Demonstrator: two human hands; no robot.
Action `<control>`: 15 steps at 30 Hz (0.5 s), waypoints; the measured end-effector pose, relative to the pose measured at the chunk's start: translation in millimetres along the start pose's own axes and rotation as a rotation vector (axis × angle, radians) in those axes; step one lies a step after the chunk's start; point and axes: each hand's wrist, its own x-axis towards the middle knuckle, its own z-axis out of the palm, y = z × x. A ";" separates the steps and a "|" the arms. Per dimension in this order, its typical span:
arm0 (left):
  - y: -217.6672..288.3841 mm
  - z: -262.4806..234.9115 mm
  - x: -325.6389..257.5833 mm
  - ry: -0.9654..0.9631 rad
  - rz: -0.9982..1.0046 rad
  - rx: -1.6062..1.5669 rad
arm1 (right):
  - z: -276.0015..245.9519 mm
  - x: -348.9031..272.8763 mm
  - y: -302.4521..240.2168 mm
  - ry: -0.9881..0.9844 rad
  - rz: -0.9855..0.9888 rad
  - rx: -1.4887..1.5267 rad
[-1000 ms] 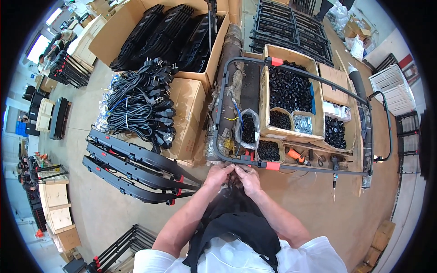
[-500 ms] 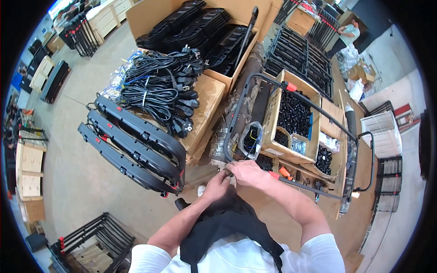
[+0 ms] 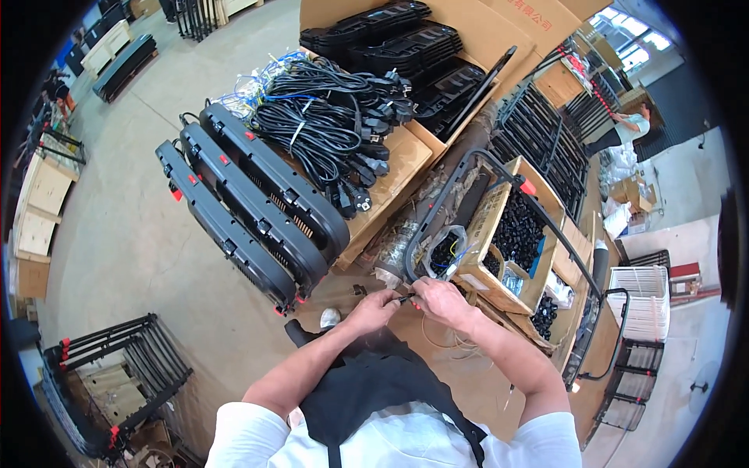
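Note:
My left hand (image 3: 374, 311) is closed in a pinch on a small black part (image 3: 404, 297), too small to name more exactly. Against its other end, the fingers of my right hand (image 3: 441, 301) are also closed. A bit of red shows under the right fingertips. Just behind my right hand is the near corner of a black tubular frame (image 3: 411, 248), which slants away over the boxes; whether that hand touches the tube I cannot tell. Three long black plastic housings (image 3: 257, 222) with red pieces stand side by side to the left.
Bundled black power cables (image 3: 312, 117) lie on a cardboard box, before a carton (image 3: 515, 47) of black plastic covers. An open box (image 3: 477, 274) of small black parts stands at right. Black frames (image 3: 129, 343) are stacked lower left. A person (image 3: 630, 125) stands far right.
My view has turned, so the housings and boxes sit differently in it. My hands have shifted slightly apart, and the small black part now shows between them.

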 end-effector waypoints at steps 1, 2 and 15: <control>1.8 -1.7 1.0 -0.027 -0.038 -0.018 | 1.4 -0.5 0.7 0.023 0.028 0.037; 3.5 -3.4 1.3 -0.054 -0.075 -0.033 | 2.4 -0.1 -0.1 0.020 0.023 0.039; 9.2 -2.6 1.1 -0.069 -0.144 -0.117 | -1.6 10.3 -0.7 0.135 -0.234 0.023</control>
